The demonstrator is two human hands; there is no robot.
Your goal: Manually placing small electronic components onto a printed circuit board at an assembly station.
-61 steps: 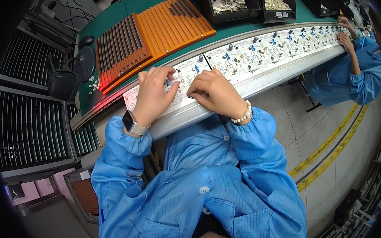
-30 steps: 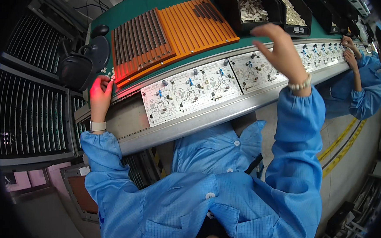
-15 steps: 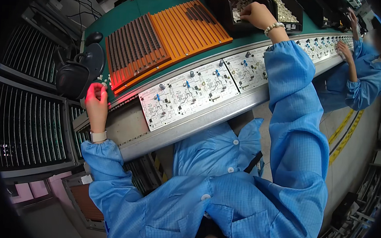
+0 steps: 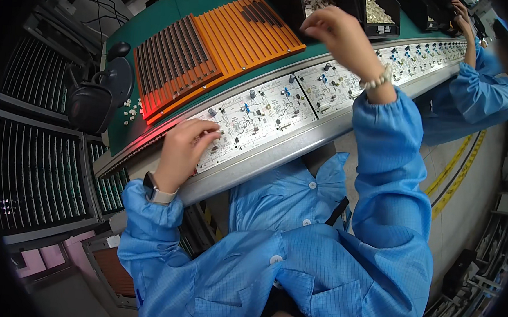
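Observation:
My left hand is over the left end of a white circuit board, thumb and fingertips pinched on a small white component. Blue and black parts stand on that board, which lies on a metal conveyor rail. Raised between the rail and a black bin of dark parts, my right hand has its fingers drawn together. Motion blur hides what they may hold. Several small white components lie loose on the green table at the left.
Orange slotted trays with rows of dark strips lie behind the rail. A bin of pale parts stands at the back. More boards continue right, where a co-worker's hand reaches up. A black machine part stands left.
My left hand has moved right from the loose white components to the board, a small white component in its fingers. My right hand has come out of the bin toward me.

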